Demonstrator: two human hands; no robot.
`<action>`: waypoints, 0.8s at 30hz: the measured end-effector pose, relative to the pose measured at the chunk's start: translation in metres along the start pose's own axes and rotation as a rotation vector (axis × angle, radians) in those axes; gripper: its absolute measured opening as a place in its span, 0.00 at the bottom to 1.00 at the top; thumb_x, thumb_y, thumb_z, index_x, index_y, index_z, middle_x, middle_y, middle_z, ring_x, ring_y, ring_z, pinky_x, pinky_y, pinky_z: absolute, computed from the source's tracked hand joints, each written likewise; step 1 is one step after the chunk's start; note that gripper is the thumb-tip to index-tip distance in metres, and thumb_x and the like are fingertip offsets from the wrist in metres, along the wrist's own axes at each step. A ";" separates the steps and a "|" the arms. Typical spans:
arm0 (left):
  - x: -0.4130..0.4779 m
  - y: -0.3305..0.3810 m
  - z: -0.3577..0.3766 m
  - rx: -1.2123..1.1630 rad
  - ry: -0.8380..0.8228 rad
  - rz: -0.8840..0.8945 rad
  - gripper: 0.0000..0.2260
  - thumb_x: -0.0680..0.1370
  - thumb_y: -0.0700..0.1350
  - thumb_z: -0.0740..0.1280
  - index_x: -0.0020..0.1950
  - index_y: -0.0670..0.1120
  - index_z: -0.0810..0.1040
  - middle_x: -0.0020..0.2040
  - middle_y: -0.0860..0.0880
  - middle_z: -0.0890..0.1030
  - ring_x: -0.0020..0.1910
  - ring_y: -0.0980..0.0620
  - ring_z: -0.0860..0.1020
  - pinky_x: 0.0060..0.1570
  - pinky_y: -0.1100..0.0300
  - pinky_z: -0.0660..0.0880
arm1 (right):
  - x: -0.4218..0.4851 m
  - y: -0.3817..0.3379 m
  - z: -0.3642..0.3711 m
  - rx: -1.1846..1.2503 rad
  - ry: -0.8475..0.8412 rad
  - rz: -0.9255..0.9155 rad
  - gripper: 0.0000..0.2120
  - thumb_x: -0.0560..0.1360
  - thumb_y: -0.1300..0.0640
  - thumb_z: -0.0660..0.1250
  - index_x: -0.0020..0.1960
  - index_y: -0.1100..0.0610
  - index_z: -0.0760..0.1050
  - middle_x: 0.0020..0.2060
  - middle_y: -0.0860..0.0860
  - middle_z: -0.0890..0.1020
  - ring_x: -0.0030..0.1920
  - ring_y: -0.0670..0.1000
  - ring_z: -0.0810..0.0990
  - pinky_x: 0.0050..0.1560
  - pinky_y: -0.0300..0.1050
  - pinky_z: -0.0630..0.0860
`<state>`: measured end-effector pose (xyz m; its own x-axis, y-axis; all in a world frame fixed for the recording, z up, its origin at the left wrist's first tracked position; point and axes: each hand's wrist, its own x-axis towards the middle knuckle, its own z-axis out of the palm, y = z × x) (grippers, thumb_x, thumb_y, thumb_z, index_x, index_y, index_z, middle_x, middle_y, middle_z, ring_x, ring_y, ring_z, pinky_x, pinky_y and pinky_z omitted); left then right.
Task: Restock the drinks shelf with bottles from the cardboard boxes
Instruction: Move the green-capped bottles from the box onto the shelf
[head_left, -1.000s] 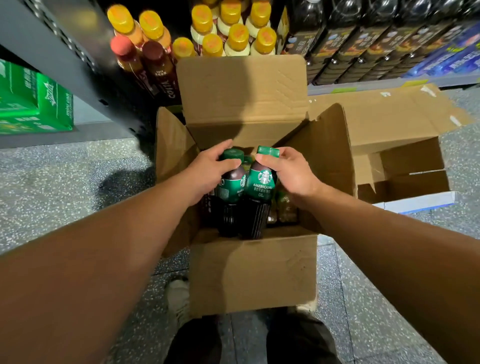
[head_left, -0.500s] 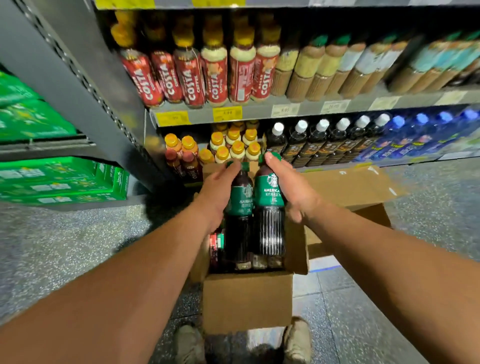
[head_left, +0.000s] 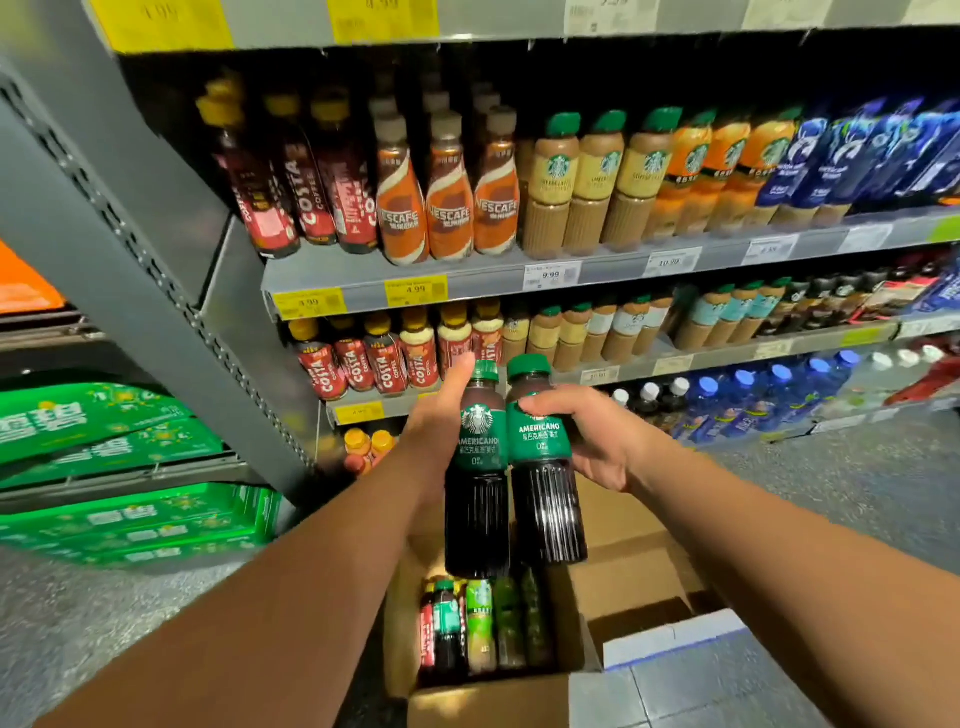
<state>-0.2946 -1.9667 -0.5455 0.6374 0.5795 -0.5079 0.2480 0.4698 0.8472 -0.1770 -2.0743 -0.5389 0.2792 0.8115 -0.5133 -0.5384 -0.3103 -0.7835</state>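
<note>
Green-capped and dark, the left bottle (head_left: 477, 499) and right bottle (head_left: 546, 499) are upright, touching side by side, above the open cardboard box (head_left: 485, 704) and before the drinks shelf (head_left: 483, 279). We record the left hand (head_left: 434, 423) gripping the left bottle, thumb up beside its cap. The right hand (head_left: 597, 436) is curled round the right bottle's label. Further bottles (head_left: 480, 623) stand in the box.

The grey shelf (head_left: 478, 280) holds rows of coffee bottles (head_left: 449, 208) — red, orange, brown. Down on the speckled floor (head_left: 104, 623) sits an open cardboard box (head_left: 493, 701).
</note>
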 end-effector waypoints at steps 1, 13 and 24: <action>-0.004 0.009 0.006 0.010 0.009 0.030 0.25 0.74 0.66 0.62 0.56 0.47 0.81 0.49 0.45 0.85 0.49 0.45 0.83 0.56 0.48 0.77 | -0.006 -0.009 0.000 -0.008 -0.004 -0.035 0.14 0.76 0.63 0.62 0.62 0.63 0.73 0.51 0.60 0.82 0.45 0.55 0.83 0.46 0.46 0.81; -0.042 0.083 0.092 -0.064 0.104 0.174 0.22 0.76 0.63 0.61 0.52 0.46 0.80 0.46 0.44 0.85 0.45 0.44 0.84 0.50 0.47 0.80 | -0.060 -0.082 -0.031 0.068 0.011 -0.226 0.11 0.79 0.56 0.62 0.59 0.57 0.74 0.48 0.57 0.83 0.43 0.54 0.83 0.43 0.48 0.82; -0.061 0.131 0.140 -0.040 0.107 0.137 0.31 0.74 0.70 0.58 0.61 0.46 0.77 0.52 0.43 0.84 0.51 0.42 0.82 0.57 0.43 0.76 | -0.092 -0.140 -0.044 0.025 0.035 -0.258 0.14 0.79 0.54 0.63 0.63 0.57 0.73 0.52 0.58 0.83 0.46 0.55 0.84 0.44 0.48 0.81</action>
<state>-0.1991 -2.0336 -0.3821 0.5812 0.7066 -0.4037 0.1332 0.4067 0.9038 -0.0925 -2.1272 -0.3979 0.4365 0.8446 -0.3099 -0.4654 -0.0828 -0.8812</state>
